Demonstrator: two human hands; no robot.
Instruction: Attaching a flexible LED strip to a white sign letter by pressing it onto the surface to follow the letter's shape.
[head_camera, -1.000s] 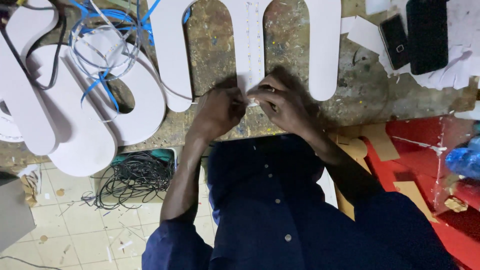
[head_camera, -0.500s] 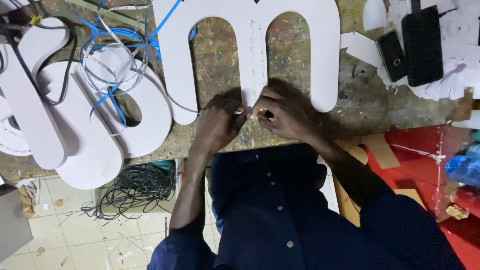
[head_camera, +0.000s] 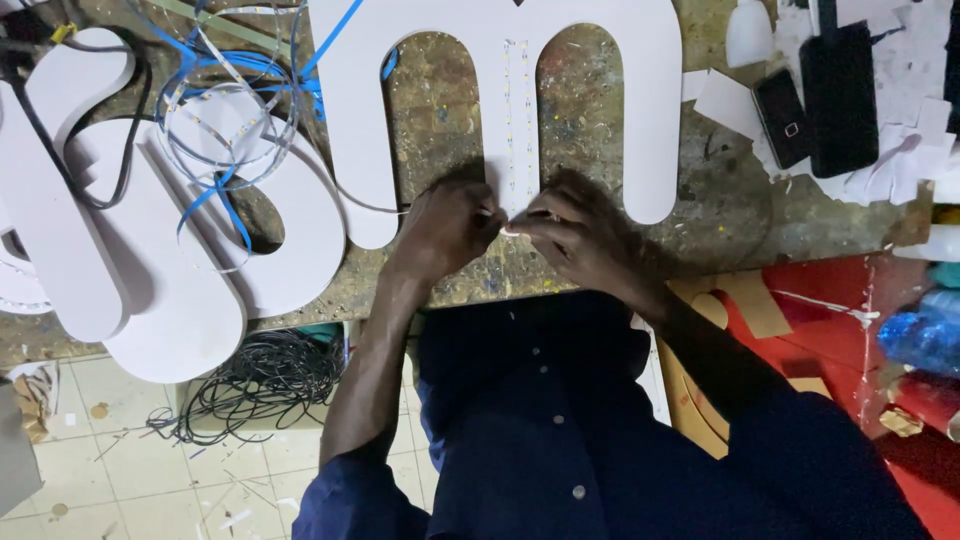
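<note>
At the left end of the worktop (head_camera: 700, 215), two large white foam sign letters (head_camera: 150, 270) are stacked, overhanging the near edge. A loose coil of LED strip tangled with blue wire (head_camera: 225, 110) is draped over them, and a black cable (head_camera: 120, 170) crosses their upper part. Below the near edge, a bundle of black wire (head_camera: 265, 375) is seen on the tiled floor (head_camera: 110, 470).

Toward the middle, a white M-shaped letter (head_camera: 500, 60) lies flat, its three legs pointing at the near edge. Two rows of LED strip (head_camera: 518, 120) are laid along the middle leg. The left hand (head_camera: 450, 225) is set at the foot of that leg, its grip pinched on the free end of the strip (head_camera: 510, 232); the right hand (head_camera: 580, 235) meets it from the other side, fingertips closed on the same small white end. The strip end is thus held between both hands, just over the foot of the middle leg, near the near edge.

Compared with half a second ago, the hands are found at almost the same spot, drawn slightly closer to the leg's tip, while more of the letter is brought into view. It is judged that fine work on the strip end is in hand, not a repositioning.

Toward the far right corner, a small black phone (head_camera: 782, 118) and a larger black device (head_camera: 840, 95) rest among white paper scraps (head_camera: 900, 140). Past the right end, red sheet material (head_camera: 850, 320) and a blue plastic bag (head_camera: 920, 340) are seen.
</note>
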